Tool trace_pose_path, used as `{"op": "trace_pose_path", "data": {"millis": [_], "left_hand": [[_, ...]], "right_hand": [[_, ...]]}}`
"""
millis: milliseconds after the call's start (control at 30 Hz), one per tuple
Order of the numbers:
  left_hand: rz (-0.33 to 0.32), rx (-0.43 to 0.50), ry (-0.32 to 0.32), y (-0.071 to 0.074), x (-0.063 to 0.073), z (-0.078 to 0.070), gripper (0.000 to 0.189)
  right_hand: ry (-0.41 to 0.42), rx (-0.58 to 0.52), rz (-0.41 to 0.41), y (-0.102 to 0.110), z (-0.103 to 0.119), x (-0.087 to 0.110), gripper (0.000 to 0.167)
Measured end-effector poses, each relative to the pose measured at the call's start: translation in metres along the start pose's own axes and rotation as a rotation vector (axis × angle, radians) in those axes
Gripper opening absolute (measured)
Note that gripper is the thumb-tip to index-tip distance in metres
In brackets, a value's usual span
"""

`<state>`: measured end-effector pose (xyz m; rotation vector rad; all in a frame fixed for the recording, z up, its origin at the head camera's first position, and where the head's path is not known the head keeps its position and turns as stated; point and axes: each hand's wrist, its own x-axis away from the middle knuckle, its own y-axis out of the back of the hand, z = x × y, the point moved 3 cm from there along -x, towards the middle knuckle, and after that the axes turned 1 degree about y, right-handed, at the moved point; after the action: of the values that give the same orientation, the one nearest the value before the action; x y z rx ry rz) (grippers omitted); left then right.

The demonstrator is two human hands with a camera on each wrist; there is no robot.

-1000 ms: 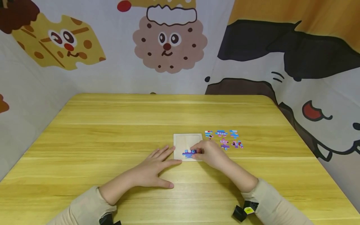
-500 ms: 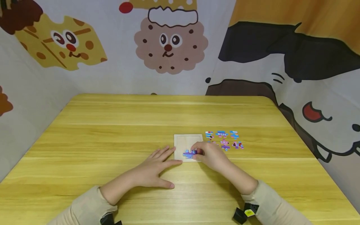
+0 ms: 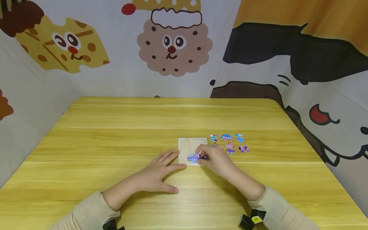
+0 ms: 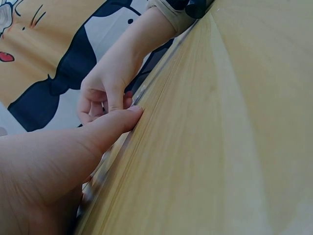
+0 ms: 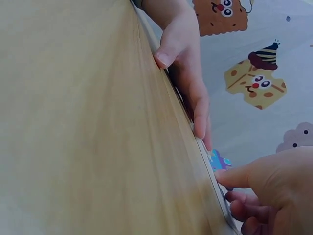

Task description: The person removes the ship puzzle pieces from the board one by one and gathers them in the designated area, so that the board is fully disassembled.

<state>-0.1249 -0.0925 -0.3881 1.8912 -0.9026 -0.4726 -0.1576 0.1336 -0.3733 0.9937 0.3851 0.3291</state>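
Observation:
In the head view a small square wooden puzzle tray (image 3: 184,142) lies on the table. My right hand (image 3: 217,159) reaches in from the right and pinches a purple and blue jigsaw piece (image 3: 192,158) between thumb and bent forefinger, low in the tray. Its fingers cover the piece's right part. The blue piece (image 5: 219,160) also shows just past the fingertips in the right wrist view. My left hand (image 3: 156,174) lies spread on the table, fingertips at the tray's left edge and lower left corner. Its thumb (image 4: 117,125) rests on the wood in the left wrist view.
Several loose jigsaw pieces (image 3: 230,147) lie in two rows right of the tray, one partly behind the right hand. The wooden table (image 3: 115,127) reaches back to a cartoon-printed cloth (image 3: 115,80). Black wrist devices (image 3: 253,218) sit at the sleeve cuffs.
The head view has shifted very slightly. Both hands keep nearly the same places, the right still pinching the jigsaw piece in the tray.

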Motion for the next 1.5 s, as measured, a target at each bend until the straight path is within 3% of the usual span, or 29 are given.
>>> {"op": "trace_pose_path", "data": {"millis": [167, 433, 767, 1000, 1500], "left_hand": [[-0.002, 0.001, 0.001, 0.0, 0.001, -0.002, 0.075], [-0.006, -0.008, 0.007, 0.0, 0.001, -0.001, 0.075], [0.005, -0.004, 0.021, -0.002, 0.0, 0.0, 0.076], [0.008, -0.001, 0.013, -0.002, 0.0, -0.001, 0.075], [0.0, -0.013, 0.0, -0.001, 0.0, 0.0, 0.076]], "right_hand": [[0.006, -0.061, -0.013, 0.0, -0.001, 0.002, 0.022], [-0.005, -0.305, -0.018, 0.004, -0.006, 0.003, 0.016], [-0.04, -0.461, -0.046, 0.015, -0.012, 0.008, 0.014], [-0.061, -0.495, -0.055, 0.024, -0.018, 0.016, 0.016], [-0.049, -0.517, -0.082, 0.045, -0.058, 0.041, 0.014]]}}
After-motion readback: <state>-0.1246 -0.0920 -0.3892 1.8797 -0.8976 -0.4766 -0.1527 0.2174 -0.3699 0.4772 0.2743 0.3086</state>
